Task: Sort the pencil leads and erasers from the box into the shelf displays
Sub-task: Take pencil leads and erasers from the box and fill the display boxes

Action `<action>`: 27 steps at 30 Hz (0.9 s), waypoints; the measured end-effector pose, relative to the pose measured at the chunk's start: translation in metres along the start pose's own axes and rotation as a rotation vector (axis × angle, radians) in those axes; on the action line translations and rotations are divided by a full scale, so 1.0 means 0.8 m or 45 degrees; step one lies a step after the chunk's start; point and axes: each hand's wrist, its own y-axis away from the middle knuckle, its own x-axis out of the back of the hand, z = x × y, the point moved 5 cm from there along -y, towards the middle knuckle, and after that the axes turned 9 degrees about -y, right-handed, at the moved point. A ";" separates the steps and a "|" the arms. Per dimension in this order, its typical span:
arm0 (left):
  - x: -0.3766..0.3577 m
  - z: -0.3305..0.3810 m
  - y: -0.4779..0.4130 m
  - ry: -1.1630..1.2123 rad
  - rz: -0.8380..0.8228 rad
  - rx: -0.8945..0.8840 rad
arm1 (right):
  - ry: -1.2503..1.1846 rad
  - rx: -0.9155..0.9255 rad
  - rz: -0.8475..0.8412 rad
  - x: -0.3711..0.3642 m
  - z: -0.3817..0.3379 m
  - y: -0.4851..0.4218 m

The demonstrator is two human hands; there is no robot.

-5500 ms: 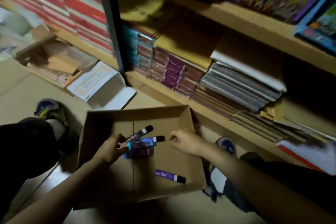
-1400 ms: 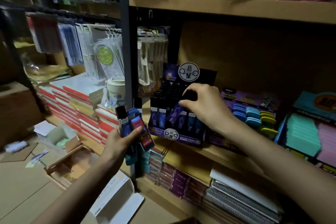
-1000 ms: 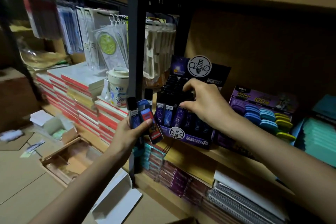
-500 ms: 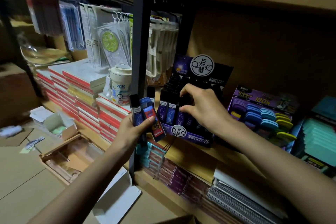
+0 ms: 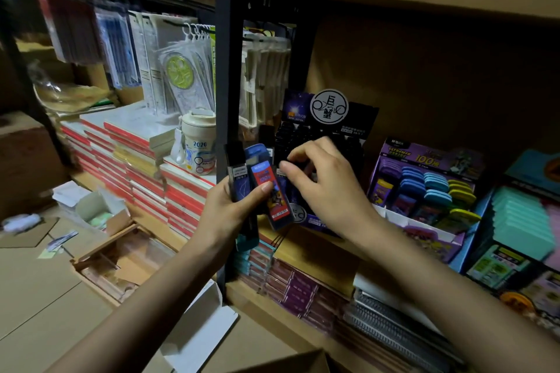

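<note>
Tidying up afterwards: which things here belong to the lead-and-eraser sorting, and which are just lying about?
Job: lead cases gripped in left hand; right hand at them; black lead display; purple display.
Lying about: mug; red-edged book stacks; spiral notebooks.

The left hand (image 5: 233,209) is raised, its thumb clamped across a fan of lead cases (image 5: 277,203). Just right of it is the right hand (image 5: 327,188), fingers curled, thumb and forefinger tips nearly meeting; whether they pinch anything is unclear. Both forearms reach forward.

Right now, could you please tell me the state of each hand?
Left hand: holds a bunch of lead packs.
Right hand: fingers curled by the packs; grip unclear.
</note>
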 end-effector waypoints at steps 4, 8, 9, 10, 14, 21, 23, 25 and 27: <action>-0.027 0.008 0.013 -0.023 -0.106 -0.008 | -0.521 -0.268 0.018 0.009 0.006 0.013; -0.053 0.003 0.024 -0.054 -0.214 0.039 | -0.667 -0.472 -0.052 0.030 0.027 0.034; -0.061 0.002 0.026 -0.069 -0.235 0.045 | -0.677 -0.520 -0.078 0.035 0.033 0.042; -0.069 0.001 0.029 -0.076 -0.251 0.052 | -0.687 -0.553 -0.097 0.042 0.039 0.049; -0.110 -0.003 0.035 -0.047 -0.311 0.059 | -0.725 -0.564 -0.061 0.083 0.056 0.067; -0.146 -0.011 0.032 -0.034 -0.298 0.073 | -0.443 -0.454 0.308 0.197 0.091 0.061; -0.147 -0.014 0.032 -0.088 -0.282 0.064 | -0.204 -0.427 0.301 0.204 0.101 0.051; -0.146 -0.015 0.032 -0.123 -0.283 0.059 | -0.020 -0.385 0.300 0.200 0.108 0.041; -0.143 -0.016 0.031 -0.119 -0.269 0.067 | 0.119 -0.321 0.303 0.195 0.112 0.035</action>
